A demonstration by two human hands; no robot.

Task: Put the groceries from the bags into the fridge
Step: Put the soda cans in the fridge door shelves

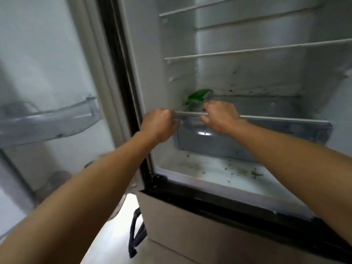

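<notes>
The fridge stands open in front of me, its white shelves (257, 50) bare. A clear grey crisper drawer (266, 136) sits low in the compartment, pulled partly out. My left hand (158, 124) grips the drawer's front rim at its left corner. My right hand (221, 115) curls over the same rim a little further right. A green leafy item (199, 95) lies at the drawer's back left, just beyond my right hand.
The fridge door (47, 82) hangs open on the left with a clear door bin (47, 122). Green crumbs litter the fridge floor (238, 172). A dark bag strap (137, 233) lies on the bright floor below the fridge's left corner.
</notes>
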